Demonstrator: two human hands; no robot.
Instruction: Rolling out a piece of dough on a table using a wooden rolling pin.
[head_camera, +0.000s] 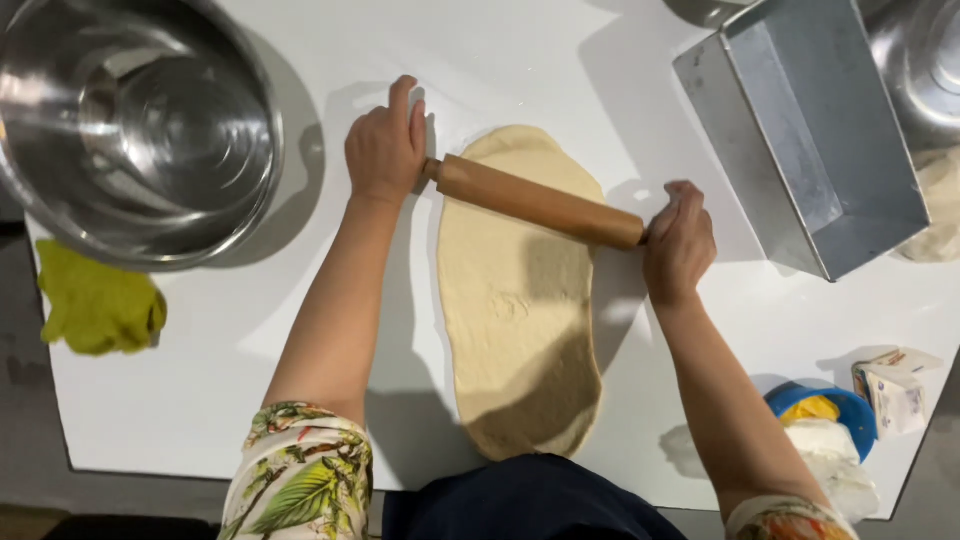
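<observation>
Dark apron (520, 500) at bottom edge, nearest me. Long oval sheet of pale dough (515, 320) lies flat on white table (200, 400). Wooden rolling pin (535, 202) rests across dough's far end. Left hand (385, 145) wrapped, I think, round left handle; right hand (678, 245) closed on right handle. Even pressure both ends keeps thickness uniform. Grey metal loaf tin (810, 140) near right hand, steel bowl (140, 120) well left; neither blocks stroke.

I see left hand (385, 150) and right hand (678, 243) gripping rolling pin (537, 201) ends, pin lying across long oval dough (518, 300) on white table (200, 350). Steel bowl (135, 125) left, loaf tin (805, 135) right.
</observation>
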